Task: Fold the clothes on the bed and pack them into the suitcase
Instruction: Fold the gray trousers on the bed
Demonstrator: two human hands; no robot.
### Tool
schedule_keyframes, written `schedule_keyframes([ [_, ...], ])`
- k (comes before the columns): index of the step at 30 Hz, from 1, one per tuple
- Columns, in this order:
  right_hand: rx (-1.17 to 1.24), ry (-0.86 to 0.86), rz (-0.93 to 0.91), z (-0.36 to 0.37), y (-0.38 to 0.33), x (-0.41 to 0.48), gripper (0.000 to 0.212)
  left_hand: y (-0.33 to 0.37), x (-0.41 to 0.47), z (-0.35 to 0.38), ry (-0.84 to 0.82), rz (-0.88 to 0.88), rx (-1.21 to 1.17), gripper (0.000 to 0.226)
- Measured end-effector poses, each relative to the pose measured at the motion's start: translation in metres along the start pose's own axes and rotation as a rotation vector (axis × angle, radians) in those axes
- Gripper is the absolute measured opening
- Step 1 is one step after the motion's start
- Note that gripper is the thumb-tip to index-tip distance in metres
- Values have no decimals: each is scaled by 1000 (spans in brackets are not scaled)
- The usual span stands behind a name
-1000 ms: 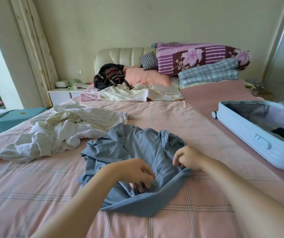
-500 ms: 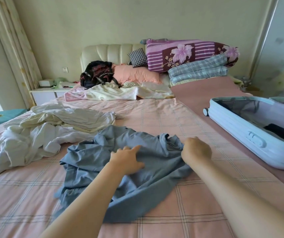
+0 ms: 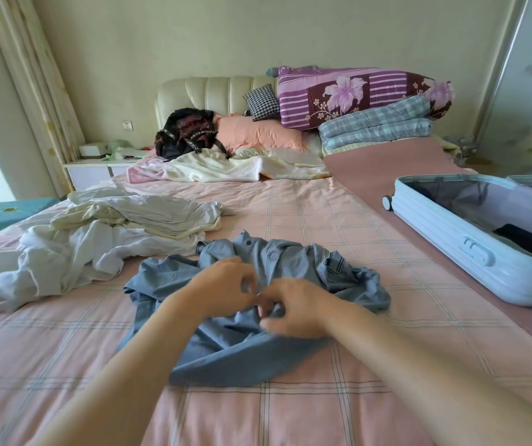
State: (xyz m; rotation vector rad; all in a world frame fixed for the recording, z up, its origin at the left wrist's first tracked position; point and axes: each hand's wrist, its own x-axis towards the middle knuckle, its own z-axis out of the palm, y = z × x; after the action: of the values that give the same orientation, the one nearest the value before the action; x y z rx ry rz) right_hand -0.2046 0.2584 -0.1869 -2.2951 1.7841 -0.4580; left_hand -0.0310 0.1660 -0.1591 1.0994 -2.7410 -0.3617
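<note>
A crumpled grey-blue shirt (image 3: 293,262) with a small chest badge lies in the middle of the pink checked bed (image 3: 322,220). My left hand (image 3: 222,286) and my right hand (image 3: 300,309) meet over its centre, both with curled fingers pinching the fabric. The right hand is blurred. An open pale-blue suitcase (image 3: 444,239) lies on the bed's right side with a dark folded garment (image 3: 528,239) inside. A heap of white and cream clothes (image 3: 103,233) lies to the left of the shirt.
At the headboard sit a black bag (image 3: 187,132), a peach pillow (image 3: 258,133), a checked cushion (image 3: 261,101) and stacked quilts (image 3: 364,98). A pale blanket (image 3: 219,169) lies across the bed's head. A white nightstand (image 3: 97,170) stands at the left.
Both hands came together at the middle of the shirt. The shirt has been turned and bunched, its badge and collar now showing on top.
</note>
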Motion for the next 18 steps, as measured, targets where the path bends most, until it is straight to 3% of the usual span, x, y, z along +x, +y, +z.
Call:
schedule_keyframes([
  [2, 2, -146, -40, 9, -16, -6, 28, -6, -27, -7, -202, -34, -46, 33],
  [4, 14, -161, -38, 14, -16, -7, 32, -12, -49, -6, -432, -66, -17, 48],
  [6, 91, -121, 9, 8, -17, -11, 39, -18, -69, -5, -500, -84, 51, 73],
  [8, 61, -71, 60, -3, -12, -18, 38, -24, -78, -6, -455, -95, 107, 83],
  [11, -110, 40, 120, -20, -5, -34, 37, -30, -84, -3, -340, -69, 284, 60],
  [14, -349, 132, 246, -39, 4, -50, 36, -21, -83, 7, -163, -53, 164, 14],
  [16, -570, 113, 334, -45, 13, -58, 33, -2, -78, 9, -110, -35, 39, 25],
  [18, -575, 89, 349, -43, 21, -63, 32, 25, -78, 10, -166, 18, -166, 27],
])
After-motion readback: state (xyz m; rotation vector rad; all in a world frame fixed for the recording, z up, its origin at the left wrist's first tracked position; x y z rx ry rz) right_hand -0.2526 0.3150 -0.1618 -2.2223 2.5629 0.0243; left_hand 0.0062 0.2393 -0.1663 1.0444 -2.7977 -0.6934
